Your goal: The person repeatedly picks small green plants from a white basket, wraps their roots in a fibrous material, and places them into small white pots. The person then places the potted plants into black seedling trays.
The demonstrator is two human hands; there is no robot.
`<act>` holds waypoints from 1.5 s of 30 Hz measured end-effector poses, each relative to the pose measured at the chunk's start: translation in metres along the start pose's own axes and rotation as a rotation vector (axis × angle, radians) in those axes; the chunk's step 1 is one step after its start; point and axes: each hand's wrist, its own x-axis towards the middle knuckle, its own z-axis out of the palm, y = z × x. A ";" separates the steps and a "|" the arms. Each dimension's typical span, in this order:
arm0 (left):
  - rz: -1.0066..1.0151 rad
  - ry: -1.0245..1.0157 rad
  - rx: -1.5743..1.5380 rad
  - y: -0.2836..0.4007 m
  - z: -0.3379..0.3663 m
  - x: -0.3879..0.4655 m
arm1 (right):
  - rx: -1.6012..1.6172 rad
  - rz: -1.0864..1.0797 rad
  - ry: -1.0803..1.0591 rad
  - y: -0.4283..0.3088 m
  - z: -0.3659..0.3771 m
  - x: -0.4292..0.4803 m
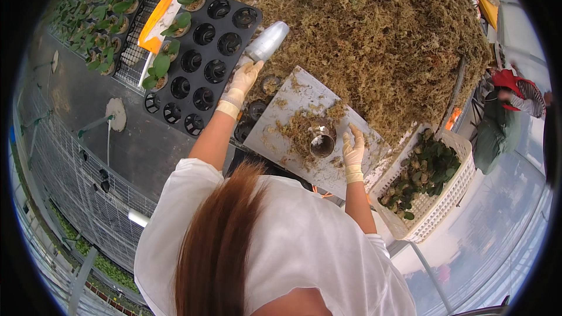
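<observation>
My left hand (pixel 245 80), in a pale thin glove, reaches to the near end of a stack of nested clear plastic pots (pixel 268 40). Its fingertips meet the pots' rims; whether they grip one cannot be told. My right hand (pixel 354 151), gloved alike, is held over a grey board (pixel 281 127) with fingers apart and nothing in them. Just left of it stands a hollow round cylinder (pixel 322 145), its dark opening facing up. Loose bits of moss (pixel 295 134) lie around the cylinder.
A large heap of brown moss (pixel 364 30) covers the far side. Left is a black pot tray (pixel 192 80) with potted seedlings (pixel 161 66) along one edge. A white plastic crate (pixel 443 210) at right holds leafy seedlings (pixel 423 169). Beyond it is another person (pixel 500 127).
</observation>
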 end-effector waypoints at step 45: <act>0.403 -0.616 0.143 0.124 0.229 -0.163 | 0.752 0.225 0.329 0.016 -0.161 0.001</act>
